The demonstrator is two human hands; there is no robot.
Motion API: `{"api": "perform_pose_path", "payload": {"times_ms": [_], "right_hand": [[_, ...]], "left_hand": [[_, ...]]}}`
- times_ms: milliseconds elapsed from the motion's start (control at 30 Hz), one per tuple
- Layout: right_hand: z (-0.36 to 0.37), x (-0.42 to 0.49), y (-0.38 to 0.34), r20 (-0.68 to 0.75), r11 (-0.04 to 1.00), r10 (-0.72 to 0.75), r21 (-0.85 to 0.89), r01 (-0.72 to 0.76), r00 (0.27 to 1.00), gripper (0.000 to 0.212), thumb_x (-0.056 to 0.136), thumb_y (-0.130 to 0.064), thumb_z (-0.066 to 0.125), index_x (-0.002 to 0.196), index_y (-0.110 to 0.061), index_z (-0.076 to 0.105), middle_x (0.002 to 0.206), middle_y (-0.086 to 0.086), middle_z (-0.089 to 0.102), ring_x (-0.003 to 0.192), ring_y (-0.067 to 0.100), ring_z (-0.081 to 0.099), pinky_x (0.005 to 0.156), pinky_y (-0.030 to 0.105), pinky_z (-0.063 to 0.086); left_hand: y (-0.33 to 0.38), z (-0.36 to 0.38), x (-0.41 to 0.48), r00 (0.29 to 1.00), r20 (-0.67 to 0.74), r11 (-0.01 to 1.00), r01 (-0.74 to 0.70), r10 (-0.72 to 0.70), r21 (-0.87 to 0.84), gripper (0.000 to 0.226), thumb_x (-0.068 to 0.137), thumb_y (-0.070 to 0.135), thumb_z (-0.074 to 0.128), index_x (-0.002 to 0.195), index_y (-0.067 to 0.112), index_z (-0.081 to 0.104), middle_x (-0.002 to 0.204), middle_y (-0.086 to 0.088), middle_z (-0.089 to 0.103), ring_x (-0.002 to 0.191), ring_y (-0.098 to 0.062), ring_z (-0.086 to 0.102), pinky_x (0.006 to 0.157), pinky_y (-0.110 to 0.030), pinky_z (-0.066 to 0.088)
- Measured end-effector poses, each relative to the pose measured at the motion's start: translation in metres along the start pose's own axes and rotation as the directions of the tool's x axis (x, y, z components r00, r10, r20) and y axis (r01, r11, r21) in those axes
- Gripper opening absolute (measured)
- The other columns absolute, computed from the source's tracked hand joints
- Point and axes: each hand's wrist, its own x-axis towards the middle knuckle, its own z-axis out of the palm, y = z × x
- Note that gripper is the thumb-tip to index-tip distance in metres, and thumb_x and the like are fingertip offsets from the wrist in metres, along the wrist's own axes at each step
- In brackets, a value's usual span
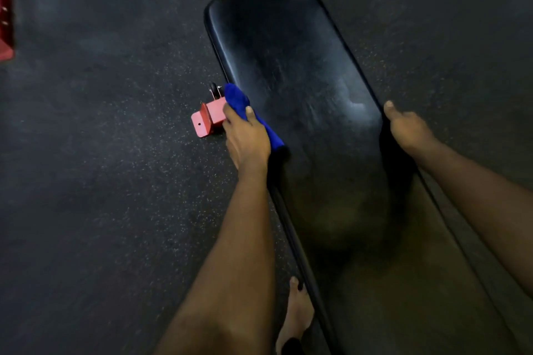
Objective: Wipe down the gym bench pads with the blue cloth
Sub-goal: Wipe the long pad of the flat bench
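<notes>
Our left hand (246,135) grips the bunched blue cloth (237,97), thumb on top and fingers curled round it, and holds it against the left edge of the black pad (288,46), about halfway along its length. Our right hand (406,127) sits on the opposite edge with the thumb laid along the rim. Its fingers are hidden past the side, so we cannot tell whether they curl under the pad or only lean on it. The two hands are well apart, one on each long side of the pad.

We judge the step in hand to be wiping the pad's left side, with the right hand steadying the bench. The top surface shows dull smears and streaks near the middle, so we take the wiping as far from finished.

The next move calls for drawing the cloth along the edge or across the top with firm, even pressure. The cloth should be spread flatter so more of it meets the pad.

On the floor (101,153) just left of the cloth lies a red frame foot (209,121). A bare foot (297,314) stands beside the bench lower down.
</notes>
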Motion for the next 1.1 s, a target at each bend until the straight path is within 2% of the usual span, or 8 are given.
{"api": "perform_pose_path", "payload": {"times_ms": [167,233,333,467,633,767,933,1100], "right_hand": [[-0.009,-0.044,0.048,0.085,0.996,0.092,0.006,-0.093,0.992,0.084,0.098,-0.066,0.026,0.147,0.001,0.038,0.152,0.025,0.036,0.139,0.039,0.037,0.114,0.046,0.027],[-0.006,-0.05,0.052,0.056,0.995,0.097,0.018,-0.098,0.994,0.086,0.098,-0.067,0.023,0.145,0.003,0.041,0.149,0.027,0.039,0.137,0.04,0.04,0.112,0.046,0.029],[-0.002,-0.052,0.051,0.006,0.998,0.068,0.012,-0.068,0.998,0.087,0.098,-0.067,0.021,0.14,0.006,0.045,0.144,0.03,0.044,0.131,0.042,0.045,0.109,0.047,0.033],[0.003,-0.051,0.059,-0.044,0.999,0.029,-0.015,-0.029,0.999,0.088,0.098,-0.067,0.018,0.137,0.007,0.047,0.142,0.031,0.046,0.13,0.043,0.045,0.11,0.05,0.032],[0.008,-0.048,0.065,-0.093,1.0,-0.012,-0.027,0.01,0.996,0.084,0.1,-0.064,0.018,0.138,0.006,0.047,0.143,0.03,0.045,0.132,0.042,0.044,0.112,0.049,0.03],[0.009,-0.043,0.069,-0.111,0.998,-0.058,-0.029,0.055,0.992,0.083,0.101,-0.063,0.018,0.139,0.006,0.046,0.144,0.028,0.045,0.133,0.041,0.043,0.113,0.049,0.03],[0.007,-0.046,0.066,-0.122,0.998,-0.061,-0.028,0.058,0.991,0.081,0.101,-0.061,0.02,0.137,0.006,0.047,0.143,0.028,0.046,0.132,0.041,0.044,0.111,0.048,0.03],[0.007,-0.042,0.068,-0.105,0.998,-0.059,-0.036,0.055,0.993,0.081,0.101,-0.061,0.019,0.137,0.005,0.049,0.142,0.027,0.048,0.131,0.04,0.046,0.11,0.046,0.032]], "left_hand": [[-0.044,-0.002,-0.102,1.0,0.023,1.0,0.019,-0.019,0.0,0.06,0.103,0.042,0.038,0.155,0.021,0.016,0.149,-0.005,0.037,0.122,-0.016,0.046,0.095,-0.028,0.032],[-0.06,-0.009,-0.152,0.993,0.076,0.996,0.09,-0.088,-0.017,0.061,0.103,0.042,0.038,0.156,0.022,0.015,0.153,-0.001,0.034,0.126,-0.013,0.043,0.098,-0.026,0.031],[-0.068,-0.013,-0.181,0.988,0.125,0.996,0.093,-0.093,0.006,0.061,0.102,0.041,0.039,0.156,0.024,0.014,0.15,0.002,0.036,0.111,0.002,0.036,0.092,-0.021,0.03],[-0.059,-0.005,-0.157,0.994,0.081,0.991,0.065,-0.075,0.118,0.059,0.103,0.043,0.037,0.154,0.02,0.016,0.14,-0.005,0.042,0.107,-0.013,0.051,0.083,-0.027,0.035],[-0.04,-0.002,-0.1,0.998,0.041,0.994,0.033,-0.037,0.104,0.059,0.104,0.042,0.035,0.155,0.017,0.016,0.144,-0.014,0.042,0.121,-0.032,0.051,0.094,-0.04,0.039],[-0.058,0.004,-0.118,0.999,0.009,0.996,-0.039,0.039,0.077,0.061,0.103,0.045,0.036,0.155,0.021,0.015,0.143,-0.01,0.041,0.12,-0.027,0.051,0.089,-0.034,0.038],[-0.101,-0.003,-0.229,0.998,0.061,1.0,0.002,-0.003,0.026,0.063,0.102,0.043,0.039,0.156,0.021,0.014,0.15,-0.001,0.034,0.113,0.001,0.035,0.092,-0.02,0.029],[-0.101,0.003,-0.25,0.999,0.031,0.99,0.015,-0.019,0.141,0.062,0.101,0.043,0.038,0.154,0.022,0.014,0.141,-0.007,0.039,0.112,-0.016,0.051,0.089,-0.032,0.044]]}}
